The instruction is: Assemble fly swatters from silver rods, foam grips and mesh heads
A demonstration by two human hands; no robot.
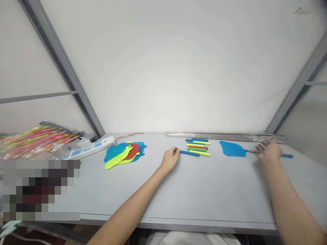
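My left hand point(171, 159) pinches the left end of a blue handle tube point(190, 153) near the middle of the table. Beside that tube lies a small group of other handle tubes, among them a green tube point(196, 149) and yellow, red and blue ones. To the right, my right hand point(269, 149) is over a blue fly swatter point(233, 149), fingers spread and slightly blurred. The swatter's head and part of its metal rod show left of the hand, its blue handle on the right. Whether the fingers touch the rod is hard to see.
Several thin metal rods point(224, 136) lie along the back wall. Left on the grey table point(178, 200) is a pile of loose swatter heads point(120, 156). Farther left are a white power strip point(94, 147) and plastic-wrapped colourful items point(38, 139). A pixelated patch covers the lower left.
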